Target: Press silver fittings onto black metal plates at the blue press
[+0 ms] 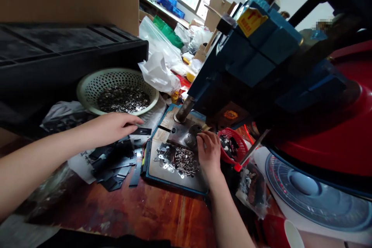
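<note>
My left hand [117, 127] hovers over a pile of dark flat metal strips [120, 168], its thumb and fingers stretched out and apart, with nothing seen in it. At the round steel die [192, 136] on the press bed [162, 135] is my right hand [209, 149], fingers curled with their tips by the die's edge. Whatever those fingers pinch is hidden. In front of the die lies a heap of small shiny metal parts [184, 161], with flat tabs with holes [162, 157] at its left.
The blue press head [247, 54] hangs above the bed. A pale green colander [87, 85] of small metal parts stands behind my left hand. At the right are a red basket [242, 147], a clear bag of parts [251, 190] and a fan [314, 186].
</note>
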`<state>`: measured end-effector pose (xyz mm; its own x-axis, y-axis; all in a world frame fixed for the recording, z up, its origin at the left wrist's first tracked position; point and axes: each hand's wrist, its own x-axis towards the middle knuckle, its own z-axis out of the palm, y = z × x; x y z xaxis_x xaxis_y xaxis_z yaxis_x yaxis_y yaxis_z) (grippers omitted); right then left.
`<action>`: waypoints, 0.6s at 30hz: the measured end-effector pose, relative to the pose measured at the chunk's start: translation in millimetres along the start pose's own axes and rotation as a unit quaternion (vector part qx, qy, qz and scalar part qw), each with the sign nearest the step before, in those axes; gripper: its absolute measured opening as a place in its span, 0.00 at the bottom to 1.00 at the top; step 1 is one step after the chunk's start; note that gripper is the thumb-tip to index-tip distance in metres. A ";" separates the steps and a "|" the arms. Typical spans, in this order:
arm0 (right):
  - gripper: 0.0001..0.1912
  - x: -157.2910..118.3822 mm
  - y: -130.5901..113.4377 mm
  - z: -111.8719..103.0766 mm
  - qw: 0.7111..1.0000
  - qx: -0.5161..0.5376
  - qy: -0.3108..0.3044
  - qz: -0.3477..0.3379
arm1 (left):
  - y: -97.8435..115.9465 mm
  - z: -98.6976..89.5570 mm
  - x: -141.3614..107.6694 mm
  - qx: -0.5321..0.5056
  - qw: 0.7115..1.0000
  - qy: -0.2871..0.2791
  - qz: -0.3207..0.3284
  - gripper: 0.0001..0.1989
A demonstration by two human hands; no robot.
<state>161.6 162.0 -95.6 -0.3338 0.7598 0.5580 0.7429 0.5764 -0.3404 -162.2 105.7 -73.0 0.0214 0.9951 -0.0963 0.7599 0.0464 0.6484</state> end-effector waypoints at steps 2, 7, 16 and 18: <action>0.14 -6.7 0.7 0.2 0.999 -0.027 -0.003 -0.018 | 17.1 5.1 -1.3 -0.083 0.997 0.000 0.000 0.20; 0.19 -13.9 1.8 -2.8 1.000 -0.012 -0.026 0.002 | 61.5 40.7 5.0 -0.271 0.962 -0.020 0.002 0.21; 0.19 -25.0 -4.4 -9.6 0.998 0.050 0.017 0.020 | 93.4 79.4 5.4 -0.425 0.902 -0.031 -0.066 0.23; 0.15 -30.0 -12.1 -15.1 0.996 0.056 0.040 0.050 | 93.2 84.7 4.3 -0.441 0.894 -0.032 -0.067 0.23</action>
<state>171.3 127.7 -96.8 -0.2104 0.7909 0.5747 0.6987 0.5328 -0.4775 -36.3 106.9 -76.9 0.0269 0.9699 -0.2419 -0.0494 0.2430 0.9688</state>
